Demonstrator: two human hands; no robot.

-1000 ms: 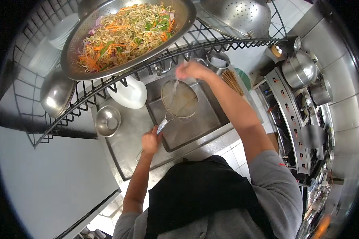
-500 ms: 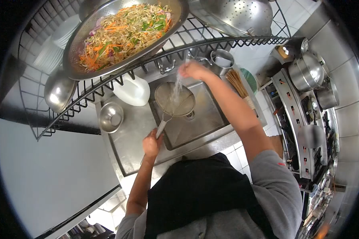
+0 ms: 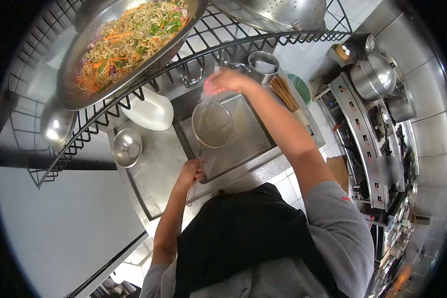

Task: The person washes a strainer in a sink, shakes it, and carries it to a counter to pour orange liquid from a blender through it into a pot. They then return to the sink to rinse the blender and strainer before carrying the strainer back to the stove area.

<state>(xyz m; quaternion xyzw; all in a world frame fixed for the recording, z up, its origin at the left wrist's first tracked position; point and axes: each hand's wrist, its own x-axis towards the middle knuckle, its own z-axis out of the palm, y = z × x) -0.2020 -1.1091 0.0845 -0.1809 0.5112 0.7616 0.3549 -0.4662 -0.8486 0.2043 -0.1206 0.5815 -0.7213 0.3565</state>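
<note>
Steel sink: one strainer, left hand clamped on it; right hand above, grip unclear.

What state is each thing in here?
strainer: held by its handle over the sink.
left hand: closed on the strainer handle.
right hand: raised just above the strainer.
colander: on the rack, full of noodles and vegetables.
small bowl: upright, empty.
</note>
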